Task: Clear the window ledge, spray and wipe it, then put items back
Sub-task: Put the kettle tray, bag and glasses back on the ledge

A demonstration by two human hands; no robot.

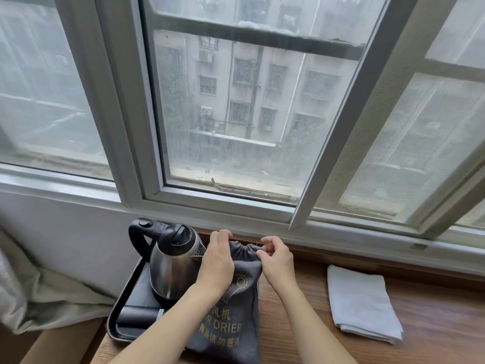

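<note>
Both hands are pinching the gathered top of the grey hair-dryer bag [236, 306] lying on the wooden ledge [433, 324]: left hand [217, 261] by the kettle [174, 261], right hand [277, 260] opposite. A folded white cloth [363, 302] is sitting off right.

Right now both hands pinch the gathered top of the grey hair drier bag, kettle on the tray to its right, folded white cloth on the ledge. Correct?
One error: the kettle on the tray stands left of the grey hair drier bag, not right. The head view shows it. Left hand and right hand do pinch its top; the folded white cloth lies on the ledge.
</note>
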